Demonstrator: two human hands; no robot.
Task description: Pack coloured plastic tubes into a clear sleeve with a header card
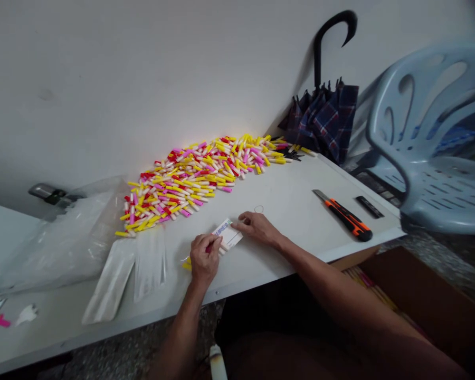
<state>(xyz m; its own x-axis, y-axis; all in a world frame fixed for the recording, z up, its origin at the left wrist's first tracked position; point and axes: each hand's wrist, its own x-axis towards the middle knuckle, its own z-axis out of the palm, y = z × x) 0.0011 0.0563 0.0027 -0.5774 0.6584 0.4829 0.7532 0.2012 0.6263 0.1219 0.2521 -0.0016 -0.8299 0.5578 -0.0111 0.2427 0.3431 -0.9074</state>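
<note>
White card (pixel 228 234) lies on the table (pixel 285 184) between the hands. The left hand (pixel 204 259) curls over the card's near end, a small red tip showing in its fingers; what it holds is mostly hidden. The right hand (pixel 258 228) lies with fingers extended, touching the card's far edge. A heap of yellow, pink and red tubes (pixel 193 182) lines the wall behind; a box cutter (pixel 344 216) lies to the right.
</note>
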